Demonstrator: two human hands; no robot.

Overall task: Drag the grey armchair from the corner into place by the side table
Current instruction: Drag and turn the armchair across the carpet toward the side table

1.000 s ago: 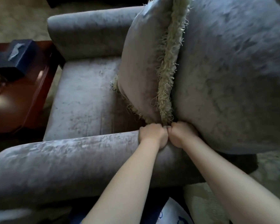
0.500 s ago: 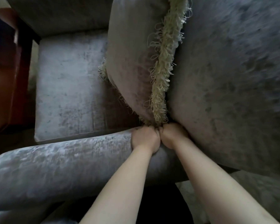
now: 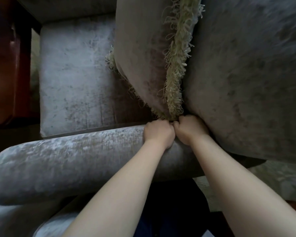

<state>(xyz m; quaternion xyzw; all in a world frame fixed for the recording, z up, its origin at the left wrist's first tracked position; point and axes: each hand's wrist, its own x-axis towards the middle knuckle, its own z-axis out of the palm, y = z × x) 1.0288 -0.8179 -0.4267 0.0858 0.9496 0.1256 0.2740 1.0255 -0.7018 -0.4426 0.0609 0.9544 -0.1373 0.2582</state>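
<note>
Fingers (image 3: pixel 154 125) of left hand (image 3: pixel 158 135) and right hand (image 3: pixel 190 131) grip the grey armchair (image 3: pixel 75 74) by its armrest (image 3: pixel 75 159), tips hidden.

The fingertips of the left hand (image 3: pixel 158 134) and the right hand (image 3: pixel 190 130) are hidden, curled into the gap where the near armrest of the armchair (image 3: pixel 75 74) meets its back. The armchair's back is cut off by the top and right edges. The cushion (image 3: pixel 140 48) on the armchair's seat is cut off above. The side table (image 3: pixel 10 65) by the armchair's front is blurred and cut off.
</note>
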